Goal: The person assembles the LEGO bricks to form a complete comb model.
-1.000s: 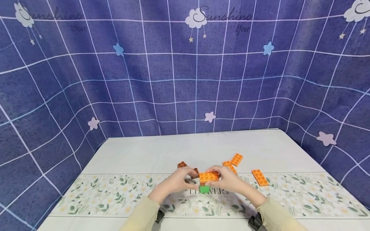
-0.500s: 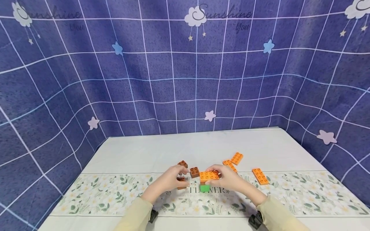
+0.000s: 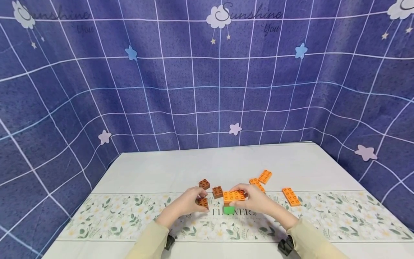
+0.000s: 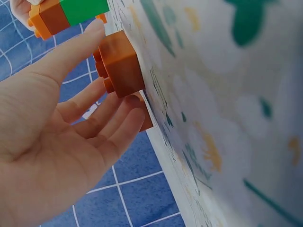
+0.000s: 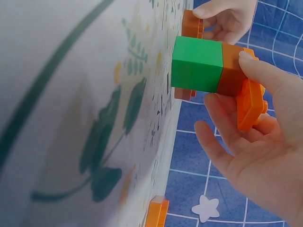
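Observation:
My right hand (image 3: 255, 200) grips a small stack of toy building bricks, its thumb across the near side. The stack has a green brick (image 5: 197, 64) at the bottom, a brown brick (image 5: 229, 68) above it, and an orange plate (image 3: 234, 196) on top that overhangs to the right. To the left, the thumb and fingers of my left hand (image 3: 183, 205) are spread around a brown studded brick (image 4: 120, 64) on the table. That hand's fingers look relaxed, without a clear pinch. Two more brown bricks stand just beyond: one middle brick (image 3: 217, 192) and one farther brick (image 3: 204, 184).
Two orange plates, a far plate (image 3: 265, 176) and a nearer plate (image 3: 257, 185), lie close together behind the right hand. Another orange plate (image 3: 291, 196) lies farther right. A floral cloth strip crosses the white table (image 3: 155, 172); a blue grid-patterned curtain (image 3: 181, 100) encloses the back and sides.
My left hand has moved left, away from the stack, to around the near brown brick. The middle brown brick is now fully uncovered. My right hand stays on the stack.

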A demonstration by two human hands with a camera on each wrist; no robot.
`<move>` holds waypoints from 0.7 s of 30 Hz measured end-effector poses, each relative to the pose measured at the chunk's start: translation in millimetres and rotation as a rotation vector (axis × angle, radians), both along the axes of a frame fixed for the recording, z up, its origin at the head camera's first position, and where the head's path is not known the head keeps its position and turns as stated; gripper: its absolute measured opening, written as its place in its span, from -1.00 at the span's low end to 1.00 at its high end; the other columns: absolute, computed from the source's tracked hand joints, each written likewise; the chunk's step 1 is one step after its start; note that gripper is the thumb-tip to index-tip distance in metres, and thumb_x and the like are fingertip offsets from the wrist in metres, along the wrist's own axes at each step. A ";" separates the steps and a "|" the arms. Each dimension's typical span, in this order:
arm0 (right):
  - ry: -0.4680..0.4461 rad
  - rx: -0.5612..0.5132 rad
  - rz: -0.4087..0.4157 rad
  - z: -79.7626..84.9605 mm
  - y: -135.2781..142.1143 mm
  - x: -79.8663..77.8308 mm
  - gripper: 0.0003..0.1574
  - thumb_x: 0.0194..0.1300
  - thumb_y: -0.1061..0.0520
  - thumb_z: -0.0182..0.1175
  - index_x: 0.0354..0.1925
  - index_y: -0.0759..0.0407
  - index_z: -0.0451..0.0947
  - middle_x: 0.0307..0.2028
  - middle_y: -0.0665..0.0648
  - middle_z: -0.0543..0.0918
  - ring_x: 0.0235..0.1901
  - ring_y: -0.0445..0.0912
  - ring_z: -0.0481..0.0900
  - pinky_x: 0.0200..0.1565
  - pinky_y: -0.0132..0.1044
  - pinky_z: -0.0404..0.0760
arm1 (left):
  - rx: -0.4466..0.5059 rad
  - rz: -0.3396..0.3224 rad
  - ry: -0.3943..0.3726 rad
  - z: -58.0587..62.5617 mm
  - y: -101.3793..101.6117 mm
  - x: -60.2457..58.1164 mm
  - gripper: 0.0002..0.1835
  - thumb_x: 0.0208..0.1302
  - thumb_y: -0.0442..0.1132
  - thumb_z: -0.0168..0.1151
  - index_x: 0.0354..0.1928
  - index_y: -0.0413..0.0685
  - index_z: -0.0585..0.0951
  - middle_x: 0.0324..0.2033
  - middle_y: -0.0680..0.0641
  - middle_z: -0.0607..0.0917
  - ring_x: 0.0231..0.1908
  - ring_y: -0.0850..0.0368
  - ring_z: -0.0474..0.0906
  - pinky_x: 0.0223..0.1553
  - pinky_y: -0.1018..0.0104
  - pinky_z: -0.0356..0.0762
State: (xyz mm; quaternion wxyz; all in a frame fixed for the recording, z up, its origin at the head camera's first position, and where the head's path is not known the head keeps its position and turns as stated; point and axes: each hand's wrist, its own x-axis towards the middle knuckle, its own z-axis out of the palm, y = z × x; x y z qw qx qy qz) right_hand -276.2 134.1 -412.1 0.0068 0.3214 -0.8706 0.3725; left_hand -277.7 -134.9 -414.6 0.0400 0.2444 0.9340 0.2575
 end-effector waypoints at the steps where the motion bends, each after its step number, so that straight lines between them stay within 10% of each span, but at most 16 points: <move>1: 0.002 0.001 -0.002 0.1 -0.1 -0.2 -0.42 0.11 -0.18 0.31 0.00 0.11 0.54 -0.06 0.07 0.64 -0.03 0.00 0.57 0.01 -0.03 0.57 | -0.003 0.004 -0.003 0.0 -0.3 -0.1 -0.47 -0.03 -0.15 0.47 -0.01 -0.22 0.54 -0.11 -0.10 0.61 -0.06 -0.03 0.52 0.05 0.04 0.49; 21: -0.010 -0.007 -0.002 -1.0 -0.7 0.7 -0.43 0.12 -0.16 0.31 0.01 0.12 0.53 -0.04 0.09 0.63 0.01 0.04 0.54 0.05 0.02 0.54 | 0.009 0.045 -0.037 -1.0 -4.0 1.4 -0.60 -0.03 -0.25 0.46 -0.18 -0.15 0.49 -0.30 0.00 0.54 -0.33 0.15 0.41 -0.31 0.32 0.44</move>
